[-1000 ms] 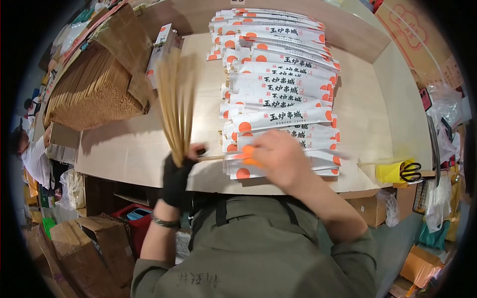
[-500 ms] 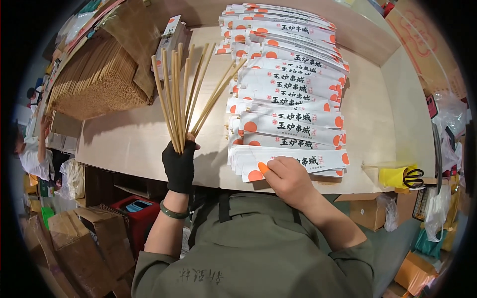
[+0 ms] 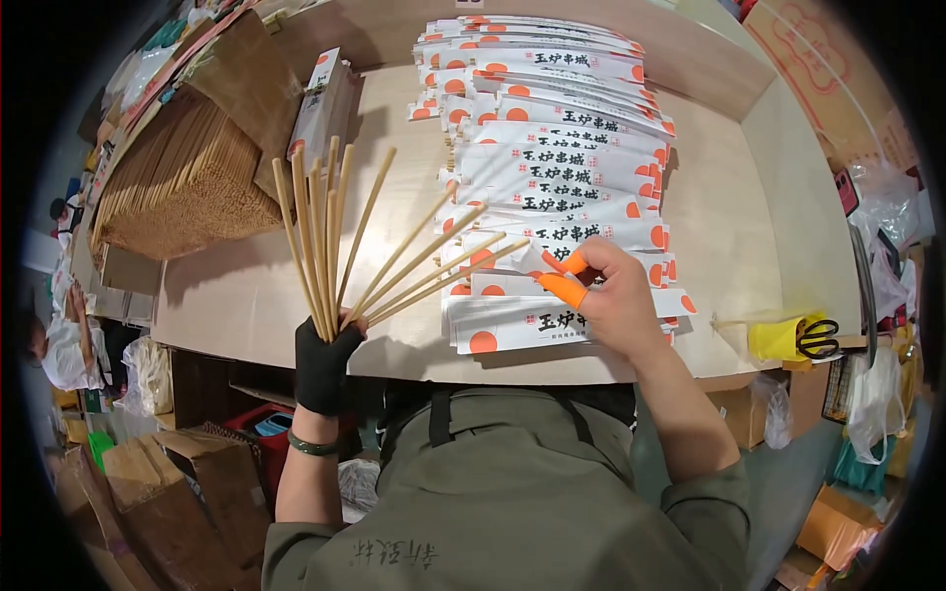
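My left hand (image 3: 327, 366), in a black fingerless glove, is closed round the lower ends of several wooden chopsticks (image 3: 340, 231), which fan out upward. One pair leans right, with its tips at the mouth of a white paper chopstick sleeve (image 3: 528, 259). Orange finger covers sit on the thumb and a finger of my right hand (image 3: 617, 300), which pinches that sleeve. How far the tips reach inside is unclear. Below it lies a stack of flat sleeves (image 3: 507, 335) with orange dots. Beyond, a long pile of sleeved chopsticks (image 3: 552, 148) runs up the table.
A large cardboard box of loose chopsticks (image 3: 187, 187) stands at the left, beside a bundle of sleeves (image 3: 323, 103). Black-handled scissors (image 3: 818, 339) and a yellow packet (image 3: 778, 340) lie at the right edge. Another person (image 3: 74, 335) is at the far left.
My right hand has lifted off the sleeve stack with one sleeve and moved up to the chopstick tips. My left hand has shifted slightly left and down, its chopsticks spread wider.
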A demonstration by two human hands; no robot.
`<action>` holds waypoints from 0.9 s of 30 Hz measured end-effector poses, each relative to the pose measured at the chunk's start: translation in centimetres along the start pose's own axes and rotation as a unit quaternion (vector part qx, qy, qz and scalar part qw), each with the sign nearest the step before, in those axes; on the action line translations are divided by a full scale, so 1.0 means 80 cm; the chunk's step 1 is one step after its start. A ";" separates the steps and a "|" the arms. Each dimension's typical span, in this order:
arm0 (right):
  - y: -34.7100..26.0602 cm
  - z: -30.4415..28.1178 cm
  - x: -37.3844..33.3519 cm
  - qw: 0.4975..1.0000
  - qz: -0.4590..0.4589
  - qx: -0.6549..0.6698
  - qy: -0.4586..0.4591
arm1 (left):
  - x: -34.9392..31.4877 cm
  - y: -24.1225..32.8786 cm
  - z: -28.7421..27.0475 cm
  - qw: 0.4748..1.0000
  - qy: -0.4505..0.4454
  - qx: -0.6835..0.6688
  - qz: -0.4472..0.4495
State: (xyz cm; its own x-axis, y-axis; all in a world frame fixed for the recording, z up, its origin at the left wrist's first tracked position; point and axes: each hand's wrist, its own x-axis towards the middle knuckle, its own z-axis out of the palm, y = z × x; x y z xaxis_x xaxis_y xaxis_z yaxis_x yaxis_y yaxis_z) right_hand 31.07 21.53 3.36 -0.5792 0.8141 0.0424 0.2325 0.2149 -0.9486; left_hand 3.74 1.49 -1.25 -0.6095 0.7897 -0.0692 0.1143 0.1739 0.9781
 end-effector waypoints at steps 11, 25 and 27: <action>-0.007 0.012 0.002 0.898 -0.335 -0.283 -0.023 | 0.015 0.026 -0.006 0.983 -0.109 0.139 0.058; 0.046 0.043 -0.049 0.826 -0.393 -0.381 -0.135 | 0.046 -0.007 0.063 0.998 0.066 0.003 -0.006; 0.048 0.044 -0.052 0.836 -0.389 -0.370 -0.112 | 0.037 -0.006 0.059 0.995 0.068 -0.058 -0.046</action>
State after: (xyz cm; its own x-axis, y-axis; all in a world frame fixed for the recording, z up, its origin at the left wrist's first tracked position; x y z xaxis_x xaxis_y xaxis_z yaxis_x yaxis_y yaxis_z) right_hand 31.60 17.09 -1.53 -0.8925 0.1691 0.4182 0.0897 0.9751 -0.2029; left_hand 5.62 6.51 -2.85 -0.7139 0.6861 -0.1397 -0.0337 0.1656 0.9856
